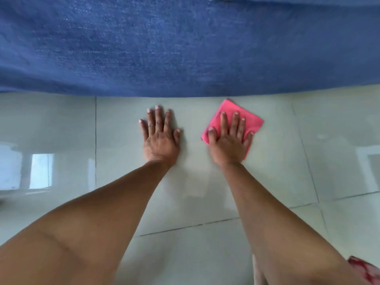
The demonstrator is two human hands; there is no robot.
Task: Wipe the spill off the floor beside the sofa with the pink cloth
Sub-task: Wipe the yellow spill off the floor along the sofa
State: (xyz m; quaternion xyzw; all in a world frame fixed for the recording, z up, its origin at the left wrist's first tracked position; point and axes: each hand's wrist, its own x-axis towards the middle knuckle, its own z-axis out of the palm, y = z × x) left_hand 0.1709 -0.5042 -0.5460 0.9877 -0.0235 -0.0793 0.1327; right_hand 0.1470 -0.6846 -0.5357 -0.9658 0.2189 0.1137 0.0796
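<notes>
The right hand (229, 144) presses flat, fingers (236, 122) spread, on the folded pink cloth (246, 118) on the floor (267, 171), just short of the blue sofa (185, 48) edge. The left hand (160, 138) lies splayed on bare tile beside it. Open glossy floor extends either side.

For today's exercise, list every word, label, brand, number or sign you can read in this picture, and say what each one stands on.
None: no readable text anywhere.
Folded pink cloth under the right hand: plain.
Blue fabric sofa: no label showing.
Glossy pale floor tiles under the flat left hand: only reflections.
Red patterned fabric at the corner: blurred pattern, no letters legible.
</notes>
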